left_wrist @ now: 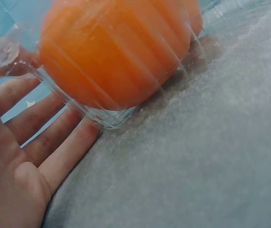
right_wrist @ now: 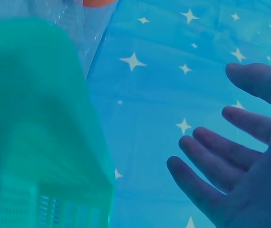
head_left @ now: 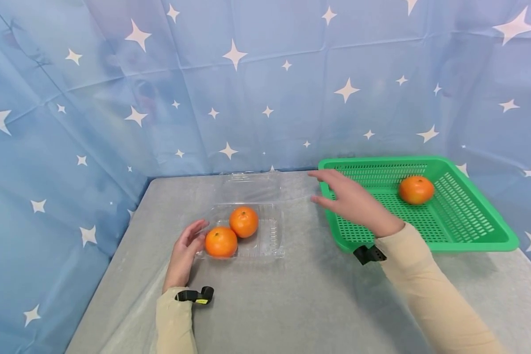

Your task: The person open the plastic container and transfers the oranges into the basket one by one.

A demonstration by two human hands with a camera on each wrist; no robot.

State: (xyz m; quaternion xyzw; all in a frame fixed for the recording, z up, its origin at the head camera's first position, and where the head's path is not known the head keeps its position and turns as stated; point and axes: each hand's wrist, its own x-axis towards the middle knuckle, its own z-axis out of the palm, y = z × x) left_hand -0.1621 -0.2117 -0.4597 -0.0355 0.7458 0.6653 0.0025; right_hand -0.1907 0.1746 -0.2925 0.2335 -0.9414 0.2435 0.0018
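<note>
A clear plastic clamshell box (head_left: 270, 236) lies open on the grey table with two oranges (head_left: 221, 242) (head_left: 244, 221) in it. My left hand (head_left: 187, 248) rests with straight fingers against the box's left front corner, next to the nearer orange (left_wrist: 116, 50); its fingers (left_wrist: 54, 142) lie flat on the table beside the clear wall. My right hand (head_left: 349, 199) hovers open and empty over the left end of a green basket (head_left: 469, 231), its fingers (right_wrist: 221, 161) spread. A third orange (head_left: 416, 190) sits inside the basket at the back.
The box's clear lid (head_left: 252, 184) lies flat behind it toward the starry blue backdrop (head_left: 265, 83), which closes in the table at the back and left. The basket wall (right_wrist: 40, 123) fills the left of the right wrist view. Bare grey table (head_left: 292, 305) lies at the front.
</note>
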